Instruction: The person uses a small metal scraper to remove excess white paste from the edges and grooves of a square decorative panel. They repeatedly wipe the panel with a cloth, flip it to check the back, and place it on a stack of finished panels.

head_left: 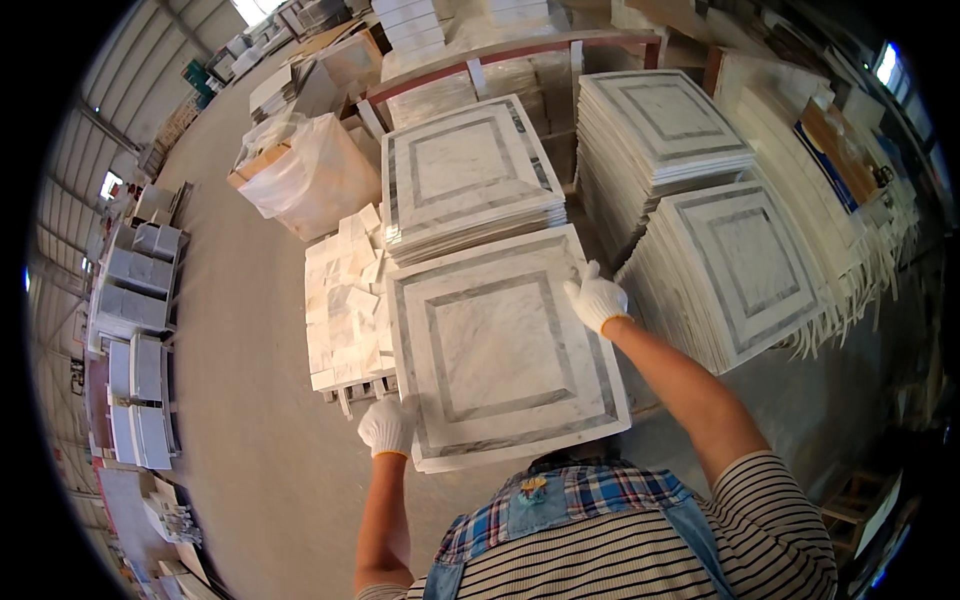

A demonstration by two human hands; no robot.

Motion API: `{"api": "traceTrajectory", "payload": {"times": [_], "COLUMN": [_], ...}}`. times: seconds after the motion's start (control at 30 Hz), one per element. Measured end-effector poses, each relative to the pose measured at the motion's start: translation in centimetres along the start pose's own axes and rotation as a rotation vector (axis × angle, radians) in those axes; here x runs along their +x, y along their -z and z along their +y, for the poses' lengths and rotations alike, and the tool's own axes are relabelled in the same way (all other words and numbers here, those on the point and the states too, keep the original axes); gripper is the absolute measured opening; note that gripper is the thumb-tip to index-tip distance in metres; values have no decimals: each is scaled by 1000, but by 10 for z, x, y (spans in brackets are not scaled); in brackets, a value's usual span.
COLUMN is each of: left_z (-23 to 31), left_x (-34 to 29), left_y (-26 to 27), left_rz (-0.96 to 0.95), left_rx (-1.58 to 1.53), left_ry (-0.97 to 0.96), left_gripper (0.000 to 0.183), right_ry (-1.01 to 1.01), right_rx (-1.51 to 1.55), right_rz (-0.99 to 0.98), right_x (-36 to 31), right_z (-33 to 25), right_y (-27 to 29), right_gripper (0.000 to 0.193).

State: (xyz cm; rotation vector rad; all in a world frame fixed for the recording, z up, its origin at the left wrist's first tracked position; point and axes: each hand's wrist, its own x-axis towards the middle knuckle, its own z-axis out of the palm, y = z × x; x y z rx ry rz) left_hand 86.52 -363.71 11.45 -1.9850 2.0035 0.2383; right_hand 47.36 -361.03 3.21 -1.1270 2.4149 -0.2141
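Note:
A square white marble panel [500, 345] with grey inlaid bands lies face up in front of me, its near edge close to my body. My left hand [386, 428], in a white knit glove, is closed at the panel's left edge near the front corner; its fingertips are partly hidden. On the right edge, farther back, my gloved right hand [597, 298] grips the panel, with thumb and forefinger showing over the top face. What supports the panel underneath is hidden. Just beyond it stands a stack of similar panels [470, 165].
Two more panel stacks [665, 115] [745, 265] stand at the right. White stone pieces [348, 300] sit on a pallet at the left, below a plastic-wrapped crate [310, 180]. A red-edged frame [520, 48] crosses the back. Slabs [140, 290] line the far left, across the concrete floor [245, 400].

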Motion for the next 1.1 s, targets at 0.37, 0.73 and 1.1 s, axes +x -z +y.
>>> {"api": "traceTrajectory", "payload": {"times": [0.37,0.73,1.1], "left_z": [110,217,285], "left_x": [-34,-88,-40], "left_y": [-44,-87,-122], "left_rz": [377,-148,-130], "left_rx": [-456,-335,509], "left_ry": [-769,-1352,-1687], "left_gripper": [32,38,68], "right_ry": [375,178,-71], "right_rx": [-87,41,323], "right_rz": [438,-16,-182], "right_x": [-101,-233,-300], "right_z": [15,119,297], "right_y": [-39,-65,-213], "right_gripper": [63,69,39]}}
